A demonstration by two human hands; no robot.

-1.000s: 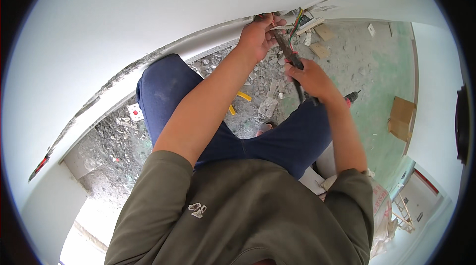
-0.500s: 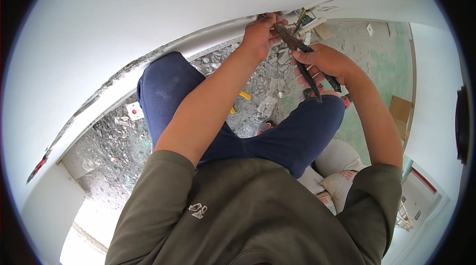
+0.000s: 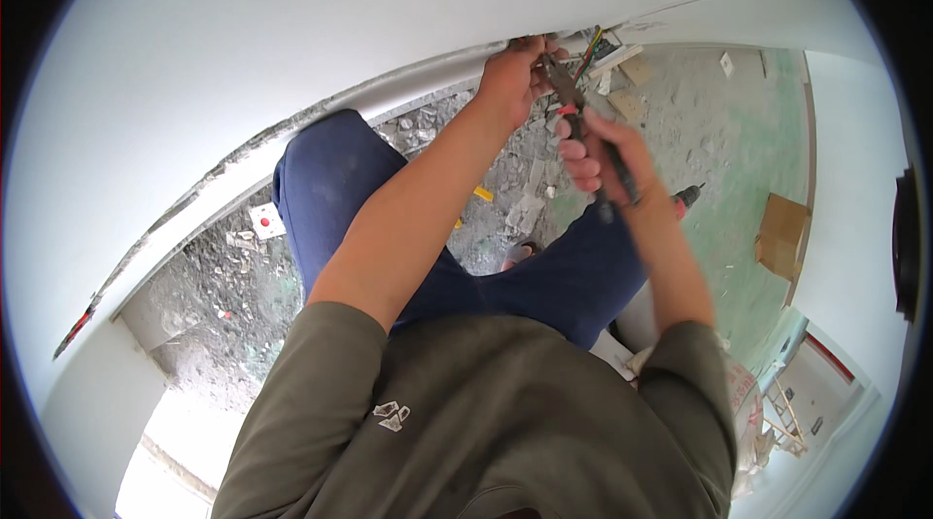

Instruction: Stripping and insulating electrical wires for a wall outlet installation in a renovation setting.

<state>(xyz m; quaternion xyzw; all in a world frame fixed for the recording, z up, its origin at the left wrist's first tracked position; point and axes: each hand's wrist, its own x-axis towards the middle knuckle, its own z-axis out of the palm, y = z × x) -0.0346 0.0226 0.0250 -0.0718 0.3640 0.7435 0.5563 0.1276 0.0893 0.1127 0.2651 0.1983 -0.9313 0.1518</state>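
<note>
Pliers with a rusty dark head and black handles are in my right hand, whose fingers wrap round the handles; the hand is slightly blurred. The jaws reach up to the fingers of my left hand, at the gap along the foot of the white wall. My left fingers are pinched together there, and what they hold is hidden. Just right of the jaws, several coloured wires, green-yellow and red among them, stick out of the wall.
Broken rubble covers the floor between my knees. A drill shows beyond my right knee. A cardboard piece lies by the right wall. Left of my left knee is a white plate with a red dot. Sacks stand behind my right arm.
My right hand and forearm have swung left, and the fingers have closed round the plier handles, which now lie nearer each other. My left hand stays almost in place.
</note>
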